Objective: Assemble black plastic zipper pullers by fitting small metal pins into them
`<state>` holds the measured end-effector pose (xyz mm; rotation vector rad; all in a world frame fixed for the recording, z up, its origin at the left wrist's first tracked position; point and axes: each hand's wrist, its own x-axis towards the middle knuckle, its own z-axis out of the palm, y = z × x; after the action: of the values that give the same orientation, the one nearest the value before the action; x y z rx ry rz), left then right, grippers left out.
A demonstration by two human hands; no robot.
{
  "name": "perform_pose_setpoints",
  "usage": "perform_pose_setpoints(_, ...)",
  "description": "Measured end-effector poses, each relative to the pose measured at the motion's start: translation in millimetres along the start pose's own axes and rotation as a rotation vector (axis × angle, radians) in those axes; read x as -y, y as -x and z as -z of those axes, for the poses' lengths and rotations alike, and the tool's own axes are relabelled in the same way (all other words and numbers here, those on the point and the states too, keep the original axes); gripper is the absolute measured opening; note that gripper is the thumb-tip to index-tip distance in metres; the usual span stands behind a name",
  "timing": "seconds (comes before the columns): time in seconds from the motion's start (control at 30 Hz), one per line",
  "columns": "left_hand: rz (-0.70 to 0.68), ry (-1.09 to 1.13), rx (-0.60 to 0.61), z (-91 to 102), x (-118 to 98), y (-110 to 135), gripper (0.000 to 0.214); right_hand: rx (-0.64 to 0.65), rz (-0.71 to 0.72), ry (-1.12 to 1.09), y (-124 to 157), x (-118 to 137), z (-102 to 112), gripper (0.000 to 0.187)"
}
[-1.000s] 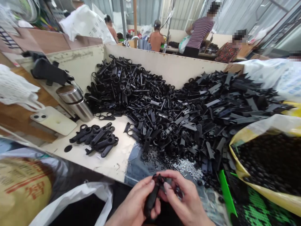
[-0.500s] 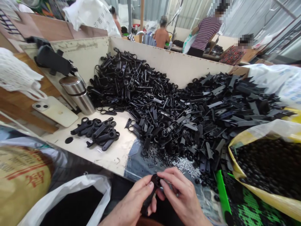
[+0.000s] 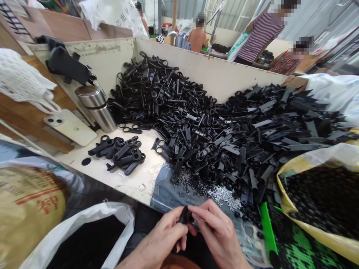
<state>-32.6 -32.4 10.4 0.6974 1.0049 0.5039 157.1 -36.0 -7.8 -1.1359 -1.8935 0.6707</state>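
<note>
Fingers (image 3: 175, 220) closed on both sides: left hand (image 3: 157, 243) and right hand (image 3: 217, 235) pinch a black plastic zipper pull (image 3: 185, 216) in front of the counter (image 3: 126, 183). Handling this single piece calls for a steady pinch; heap of pulls (image 3: 196, 130) beyond.

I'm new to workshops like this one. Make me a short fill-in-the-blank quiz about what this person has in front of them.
1. The left hand and right hand together hold one small ____ piece.
2. A ____ with two camera lenses lies near the steel flask.
3. A bright ____ strip lies at the edge of the big heap of parts.

Missing words: black, phone, green.
</note>
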Motion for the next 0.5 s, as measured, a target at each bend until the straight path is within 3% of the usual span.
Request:
perform_pose_setpoints(0.13,-0.003,-0.155,-0.045,0.6,9.7,-6.1,0.049,0.012,0.063,0.034,-1.0,2.8,0.4,0.032)
perform_pose_setpoints(0.3,-0.094,-0.38,-0.056,-1.3,7.3,-4.3,0.032,0.032,0.03,-0.007,-2.1,4.9,-1.8,0.033)
perform_pose_setpoints(0.4,-0.208,-0.531,-0.036,-1.0,-1.8,3.0,0.029,0.007,-0.117,-0.076,3.7,4.3,-4.4,0.035)
perform_pose_setpoints(0.5,-0.223,-0.56,0.097,5.9,-3.4,9.9,0.034,-0.042,-0.382,-0.245,19.0,2.2,-9.0,0.045)
